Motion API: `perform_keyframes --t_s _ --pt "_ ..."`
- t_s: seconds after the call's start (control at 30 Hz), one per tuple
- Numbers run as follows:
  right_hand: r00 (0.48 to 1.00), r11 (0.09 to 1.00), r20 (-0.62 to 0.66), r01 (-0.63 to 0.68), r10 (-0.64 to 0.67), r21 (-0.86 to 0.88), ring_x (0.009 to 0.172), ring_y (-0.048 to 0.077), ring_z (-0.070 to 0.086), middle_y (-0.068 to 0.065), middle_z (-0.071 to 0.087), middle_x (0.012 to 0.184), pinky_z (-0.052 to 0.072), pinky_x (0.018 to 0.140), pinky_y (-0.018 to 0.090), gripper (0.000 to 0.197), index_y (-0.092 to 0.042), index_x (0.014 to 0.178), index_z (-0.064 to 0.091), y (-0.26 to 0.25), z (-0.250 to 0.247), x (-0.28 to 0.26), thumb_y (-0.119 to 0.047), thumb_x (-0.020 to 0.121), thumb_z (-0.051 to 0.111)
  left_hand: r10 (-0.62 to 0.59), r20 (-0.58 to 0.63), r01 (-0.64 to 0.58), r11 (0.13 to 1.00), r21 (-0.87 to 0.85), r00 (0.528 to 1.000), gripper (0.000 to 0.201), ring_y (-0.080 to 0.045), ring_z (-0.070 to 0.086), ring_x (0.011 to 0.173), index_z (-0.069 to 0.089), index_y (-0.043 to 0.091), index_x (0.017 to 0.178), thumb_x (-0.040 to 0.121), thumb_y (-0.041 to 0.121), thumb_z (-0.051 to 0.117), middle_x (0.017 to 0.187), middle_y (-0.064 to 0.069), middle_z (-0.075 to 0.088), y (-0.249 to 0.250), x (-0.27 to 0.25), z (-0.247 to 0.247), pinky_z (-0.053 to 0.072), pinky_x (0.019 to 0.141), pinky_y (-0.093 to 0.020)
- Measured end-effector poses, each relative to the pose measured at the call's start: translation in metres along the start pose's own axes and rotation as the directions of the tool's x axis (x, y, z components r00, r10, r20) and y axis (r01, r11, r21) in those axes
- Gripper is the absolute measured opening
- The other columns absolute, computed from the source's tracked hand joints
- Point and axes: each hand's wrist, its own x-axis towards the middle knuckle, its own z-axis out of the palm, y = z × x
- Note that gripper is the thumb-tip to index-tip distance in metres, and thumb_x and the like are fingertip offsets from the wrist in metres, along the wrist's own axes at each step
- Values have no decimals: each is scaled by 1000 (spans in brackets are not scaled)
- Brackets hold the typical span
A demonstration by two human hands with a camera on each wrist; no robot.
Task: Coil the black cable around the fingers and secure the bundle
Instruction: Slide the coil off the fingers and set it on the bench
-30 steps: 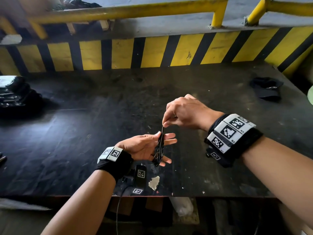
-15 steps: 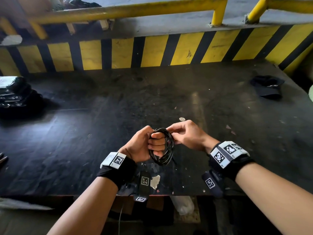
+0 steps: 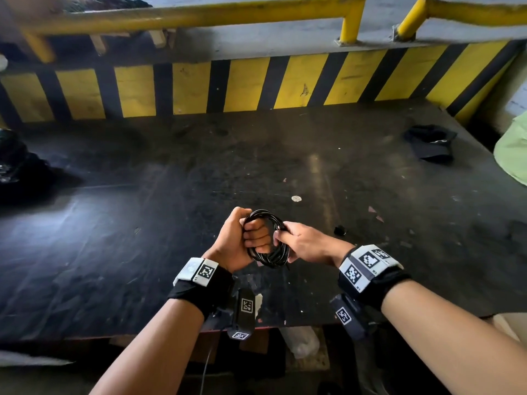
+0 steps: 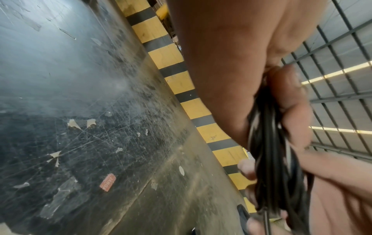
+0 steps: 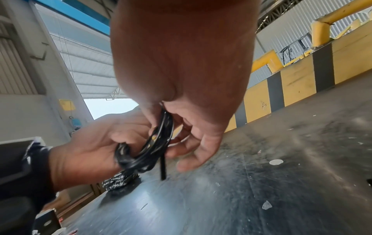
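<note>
While left hand (image 3: 239, 238) clutches black cable (image 3: 269, 256) coil, right hand (image 3: 303, 243) seemingly pinching its side, above table (image 3: 142, 223)

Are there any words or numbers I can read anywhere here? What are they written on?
"JANG": on a small orange-red paper scrap stuck to the scratched black tabletop; the word may be cut off at the torn edge.
Tiny characters beside the black-and-white square code tags on the white wrist-strap blocks: too small to read.
Pale yellow sign on the far grey wall: blurred, unreadable.
Nothing else carries text.
</note>
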Motion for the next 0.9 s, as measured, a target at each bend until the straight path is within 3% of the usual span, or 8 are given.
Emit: perform_keyframes --t_s 0.17,0.27,0.37,0.47,0.57,0.67,0.8,0.9 --pt "995 983 -101 -11 -8 -184 102 34 65 15 72 108 49 97 49 27 -7 105 56 -4 6 5 -26 106 37 106 -296 -31 968 248 949 67 -20 39 49 39 16 52 93 69 38 54 -3 36 -3 -1 -3 40 58 -36" --pt "997 948 -78 -29 4 -317 90 40 64 20 71 98 50 85 49 25 -7 99 48 -4 3 7 -28 106 37 158 -338 63 828 558 928 55 -22 63 67 64 14 71 96 59 44 72 -7 64 1 -10 -8 51 72 -42" --pt "997 870 -23 -74 72 -487 84 37 55 24 67 103 40 75 41 24 -7 102 44 -7 -2 5 -29 106 35 231 -177 76 387 919 957 22 -9 62 76 67 21 99 89 39 59 87 3 69 12 -16 -16 48 77 -33" --pt "997 827 -29 -79 76 -557 81 36 52 23 64 97 36 74 40 18 -10 100 40 -14 3 6 -26 107 34 123 -96 102 -39 994 988 11 7 56 61 62 28 96 96 30 51 78 4 68 19 -15 -11 42 61 -14" --pt "996 882 -78 -78 47 -464 82 38 58 20 66 97 44 76 48 26 -7 105 49 -11 8 9 -30 108 39 179 -133 133 8 991 975 18 -3 47 50 53 15 93 103 24 41 66 5 54 21 -12 -10 36 47 -16" --pt "980 953 -185 -118 68 -278 96 33 65 14 73 104 47 84 39 33 -6 104 58 -2 12 7 -37 107 46 268 -184 163 100 982 946 22 -10 48 52 54 11 94 103 22 39 65 5 53 16 -13 -18 39 49 -22" --pt "966 963 -244 -144 87 -228 93 35 65 15 75 99 42 76 36 25 -6 105 52 7 29 4 -29 108 44 155 -231 227 43 973 960 25 -16 59 54 61 7 94 97 25 44 65 2 62 6 -12 -32 47 54 -31" --pt "968 934 -236 -160 86 -319 69 37 56 11 60 72 41 64 41 16 -14 100 41 16 35 1 -28 107 41 53 -192 195 -58 979 980 22 -14 62 60 65 13 95 92 28 50 81 -1 73 6 -6 -36 50 58 -33"
